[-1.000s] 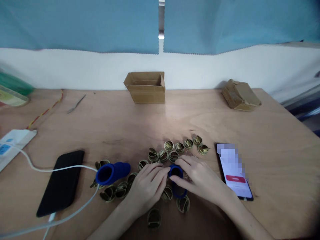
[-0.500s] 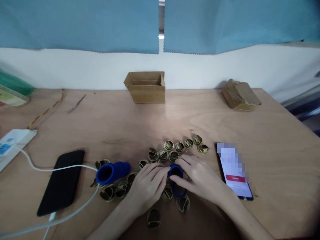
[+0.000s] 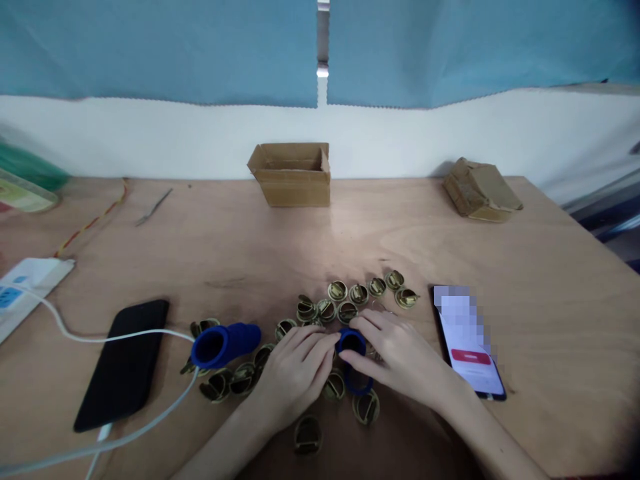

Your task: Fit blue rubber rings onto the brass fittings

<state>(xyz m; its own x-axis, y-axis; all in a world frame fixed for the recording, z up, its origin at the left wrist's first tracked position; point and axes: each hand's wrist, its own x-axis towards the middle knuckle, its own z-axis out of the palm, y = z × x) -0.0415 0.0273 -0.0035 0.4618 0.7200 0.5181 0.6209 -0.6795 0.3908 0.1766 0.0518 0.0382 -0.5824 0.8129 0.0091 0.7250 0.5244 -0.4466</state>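
Between my hands is a small hollow blue ring (image 3: 351,341). My right hand (image 3: 395,350) holds it from the right, with thumb and fingers curved round its rim. The fingertips of my left hand (image 3: 297,370) press against its left side, held close together. Just below lies another blue ring (image 3: 359,381), partly hidden by the right hand. Round brass-coloured metal pieces with raised flaps (image 3: 367,407) lie scattered about both hands. To the left, a ribbed blue hollow tube (image 3: 225,345) lies on its side, its wide mouth towards me.
A black phone (image 3: 123,363) with white cables (image 3: 125,437) lies left; a lit phone (image 3: 470,347) lies right. An open cardboard box (image 3: 297,188) and a crumpled box (image 3: 483,190) stand at the back. A power strip (image 3: 30,287) and tweezers-like tool (image 3: 154,207) are left.
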